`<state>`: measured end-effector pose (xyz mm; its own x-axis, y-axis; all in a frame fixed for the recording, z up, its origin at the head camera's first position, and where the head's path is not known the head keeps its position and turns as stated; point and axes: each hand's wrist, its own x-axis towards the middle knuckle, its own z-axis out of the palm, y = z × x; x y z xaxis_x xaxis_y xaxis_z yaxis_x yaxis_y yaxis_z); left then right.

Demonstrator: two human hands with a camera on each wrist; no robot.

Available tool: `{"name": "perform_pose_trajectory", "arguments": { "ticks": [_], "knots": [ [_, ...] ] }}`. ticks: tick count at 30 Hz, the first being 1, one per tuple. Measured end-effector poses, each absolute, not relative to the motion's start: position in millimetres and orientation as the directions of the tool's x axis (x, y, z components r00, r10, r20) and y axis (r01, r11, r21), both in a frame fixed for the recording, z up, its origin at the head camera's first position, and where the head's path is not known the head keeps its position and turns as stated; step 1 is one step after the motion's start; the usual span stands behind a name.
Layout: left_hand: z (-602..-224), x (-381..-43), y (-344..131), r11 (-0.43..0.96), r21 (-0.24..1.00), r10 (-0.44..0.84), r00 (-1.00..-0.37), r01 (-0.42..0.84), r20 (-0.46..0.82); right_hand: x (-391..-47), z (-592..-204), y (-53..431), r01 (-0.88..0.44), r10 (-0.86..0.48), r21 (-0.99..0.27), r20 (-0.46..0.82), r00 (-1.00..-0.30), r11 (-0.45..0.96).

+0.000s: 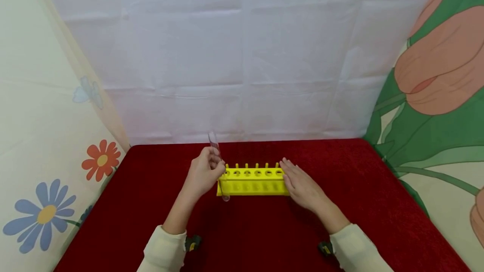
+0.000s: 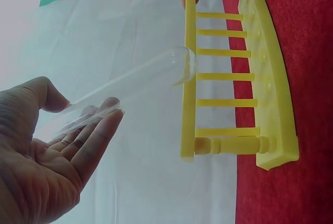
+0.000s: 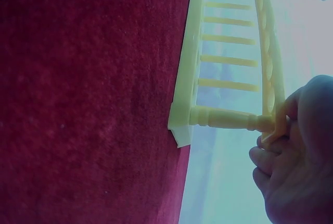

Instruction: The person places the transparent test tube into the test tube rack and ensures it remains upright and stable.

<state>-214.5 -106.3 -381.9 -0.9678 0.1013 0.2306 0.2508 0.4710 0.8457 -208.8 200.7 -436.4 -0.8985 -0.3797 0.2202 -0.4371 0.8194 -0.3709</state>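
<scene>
A clear glass test tube (image 1: 213, 138) is pinched between the thumb and fingers of my left hand (image 1: 202, 173). It tilts, with its rounded bottom end low. In the left wrist view that tube (image 2: 140, 76) has its rounded end close to the top plate of a yellow test tube rack (image 2: 278, 91); whether they touch I cannot tell. The rack (image 1: 251, 188) stands upright, with a row of holes and a row of pegs behind them. At its right end my right hand (image 1: 305, 186) holds the top plate, thumb and fingers about the edge, as the right wrist view shows.
A red cloth (image 1: 257, 234) covers the table under the rack. Behind it hangs a creased white sheet (image 1: 242, 53). Flower-printed cloth panels stand at the left (image 1: 45, 137) and right (image 1: 438, 137). Dark straps show at both wrists, by the white sleeves (image 1: 166, 247).
</scene>
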Motion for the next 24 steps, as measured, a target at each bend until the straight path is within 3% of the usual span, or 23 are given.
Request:
{"name": "perform_pose_trajectory", "arguments": {
  "ticks": [24],
  "knots": [
    [-374, -220, -88, 0.405, 0.864, 0.152, -0.954, 0.300, 0.260, -210, -437, 202, -0.432, -0.374, -0.370, 0.221, -0.901, 0.822]
  ]
}}
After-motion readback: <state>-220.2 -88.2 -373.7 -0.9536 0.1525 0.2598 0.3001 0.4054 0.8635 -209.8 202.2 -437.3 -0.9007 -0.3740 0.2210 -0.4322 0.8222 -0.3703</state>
